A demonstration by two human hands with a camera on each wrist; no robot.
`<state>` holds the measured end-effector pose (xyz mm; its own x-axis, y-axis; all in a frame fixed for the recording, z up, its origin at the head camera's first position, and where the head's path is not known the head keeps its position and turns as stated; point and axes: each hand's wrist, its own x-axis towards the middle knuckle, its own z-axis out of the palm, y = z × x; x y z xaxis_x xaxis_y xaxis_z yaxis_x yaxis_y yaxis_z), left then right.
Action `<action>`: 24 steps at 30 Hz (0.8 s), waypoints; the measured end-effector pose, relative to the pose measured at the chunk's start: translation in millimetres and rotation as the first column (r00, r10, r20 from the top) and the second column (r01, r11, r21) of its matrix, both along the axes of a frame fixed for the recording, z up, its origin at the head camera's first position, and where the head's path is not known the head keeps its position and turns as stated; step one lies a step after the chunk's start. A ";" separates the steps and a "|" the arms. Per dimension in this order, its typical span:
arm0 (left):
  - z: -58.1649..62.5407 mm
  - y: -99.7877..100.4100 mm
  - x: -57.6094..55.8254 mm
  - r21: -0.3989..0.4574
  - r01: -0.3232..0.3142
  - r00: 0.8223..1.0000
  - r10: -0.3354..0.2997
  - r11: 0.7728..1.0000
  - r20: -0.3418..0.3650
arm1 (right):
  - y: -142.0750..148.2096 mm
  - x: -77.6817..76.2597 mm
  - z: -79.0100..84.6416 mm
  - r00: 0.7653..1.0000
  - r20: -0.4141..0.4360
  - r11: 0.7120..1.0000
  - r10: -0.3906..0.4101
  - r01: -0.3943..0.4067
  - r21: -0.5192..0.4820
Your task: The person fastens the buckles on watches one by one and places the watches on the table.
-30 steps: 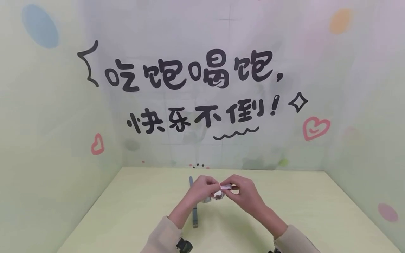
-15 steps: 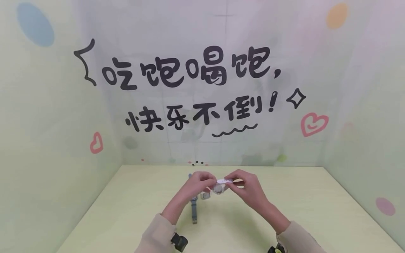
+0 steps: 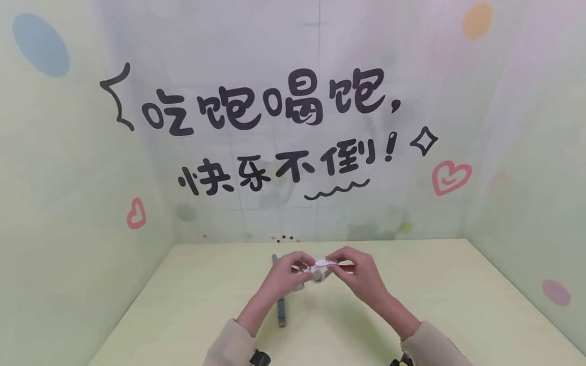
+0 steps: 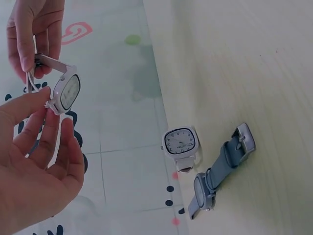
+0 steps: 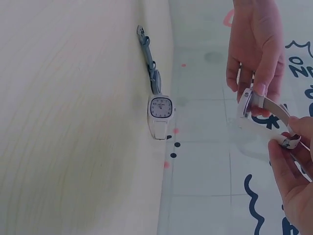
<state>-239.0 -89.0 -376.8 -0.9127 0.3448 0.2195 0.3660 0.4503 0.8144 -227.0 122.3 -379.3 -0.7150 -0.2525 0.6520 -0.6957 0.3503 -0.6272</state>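
Both hands hold a white wristwatch [image 4: 68, 93] up above the table, its strap looped round toward the buckle end. My left hand [image 3: 289, 273] pinches the watch beside its case with thumb and fingers. My right hand [image 3: 360, 268] pinches the strap [image 5: 278, 113] near its buckle and free end, partly hidden by the fingertips. On the table behind the hands lies a second white watch [image 4: 181, 141] with a rounded square face. Next to it is a blue-grey watch [image 4: 225, 164] with its strap stretched out straight.
The pale wooden table [image 3: 192, 305] ends at a back wall [image 3: 256, 223] printed with black lettering and hearts. Side walls stand to the left and right. A dark camera strap [image 3: 260, 358] sits on the left wrist.
The left hand has drawn slightly away from the right, then its fingers have shifted from the strap end down toward the watch case. The right hand keeps its pinch. The head view has shifted a little.
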 end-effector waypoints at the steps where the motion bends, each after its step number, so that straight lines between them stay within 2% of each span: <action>1: -0.3 0.4 0.9 -0.003 -0.003 1.000 0.003 1.000 -0.005 | -0.5 0.2 -1.5 1.000 -0.001 1.000 -0.002 0.002 0.000; 6: 0.6 0.5 4.9 -0.004 -0.032 0.999 0.031 0.999 -0.038 | -0.9 -1.0 -2.9 1.000 0.002 1.000 0.018 -0.018 0.016; 10: 4.4 3.7 3.5 -0.008 -0.052 0.997 0.052 0.999 -0.064 | 3.5 -5.1 -2.0 1.000 -0.003 0.998 0.023 -0.023 0.050; 24: 2.9 6.3 5.1 0.011 -0.076 0.992 0.076 0.997 -0.105 | -0.7 -3.8 0.5 0.997 -0.078 0.983 -0.012 0.026 0.183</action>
<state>-233.9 -82.7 -374.0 -0.9079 0.2734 0.3179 0.4147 0.4745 0.7764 -230.8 121.6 -378.8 -0.6706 -0.3601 0.6485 -0.7312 0.4684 -0.4960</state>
